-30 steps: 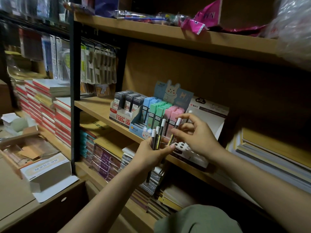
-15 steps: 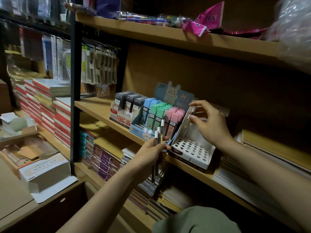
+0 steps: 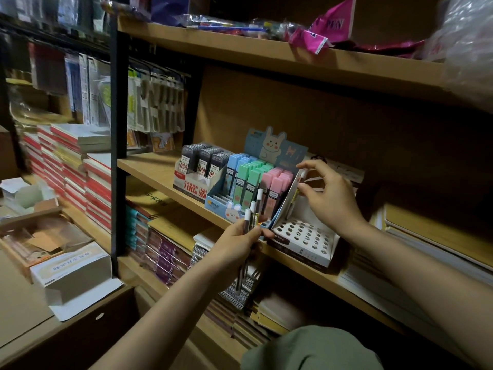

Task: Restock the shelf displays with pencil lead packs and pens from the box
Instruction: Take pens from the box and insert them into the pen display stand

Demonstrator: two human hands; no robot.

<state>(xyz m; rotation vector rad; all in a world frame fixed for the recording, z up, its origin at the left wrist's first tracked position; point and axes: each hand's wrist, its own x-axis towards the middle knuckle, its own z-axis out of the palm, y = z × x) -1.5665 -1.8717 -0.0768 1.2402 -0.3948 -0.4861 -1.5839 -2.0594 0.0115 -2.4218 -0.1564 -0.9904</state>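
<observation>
My left hand point(image 3: 238, 243) grips a bundle of three white-capped pens point(image 3: 252, 217) upright in front of the middle shelf. My right hand point(image 3: 329, 197) pinches a single pen point(image 3: 298, 186) over the back of a white pen display point(image 3: 304, 235) whose top is full of round holes. Left of it stands a rabbit-themed display point(image 3: 266, 148) packed with blue, green and pink pencil lead packs point(image 3: 253, 177). Further left is a red-and-white display of dark lead packs point(image 3: 204, 160).
The wooden shelf point(image 3: 152, 166) carries stacked notebooks point(image 3: 437, 231) on the right. Books fill the lower shelf point(image 3: 165, 252). An open white box point(image 3: 72, 271) and cardboard boxes lie on the surface at lower left. Hanging packets point(image 3: 157, 102) sit behind the black post point(image 3: 118, 145).
My right hand took one pen from the bundle, carried it up and back over the white display, and holds it there. The left hand lowered slightly with the remaining pens.
</observation>
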